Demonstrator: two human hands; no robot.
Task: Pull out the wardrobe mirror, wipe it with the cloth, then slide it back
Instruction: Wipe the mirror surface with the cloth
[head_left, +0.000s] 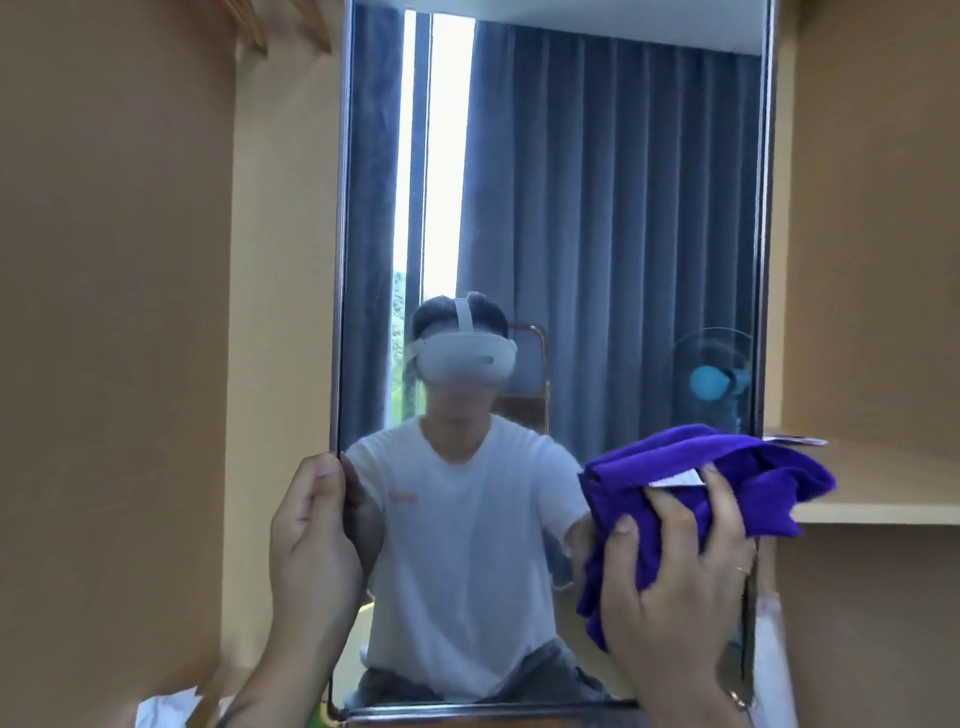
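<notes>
The tall wardrobe mirror (597, 208) stands pulled out in front of me, its glass facing me and its dark frame running down both sides. My left hand (311, 535) grips the mirror's left edge at about mid-height, fingers curled round the frame. A bunched purple cloth (675, 499) with a small white label lies against the lower right of the glass. My right hand (680, 577) holds that cloth and presses it onto the mirror near the right frame.
Tan wardrobe panels flank the mirror on the left (114, 312) and right (872, 208). A shelf (883, 499) juts out at the right, level with the cloth. White crumpled material (166, 709) lies at the bottom left. The glass reflects a person, curtains and a fan.
</notes>
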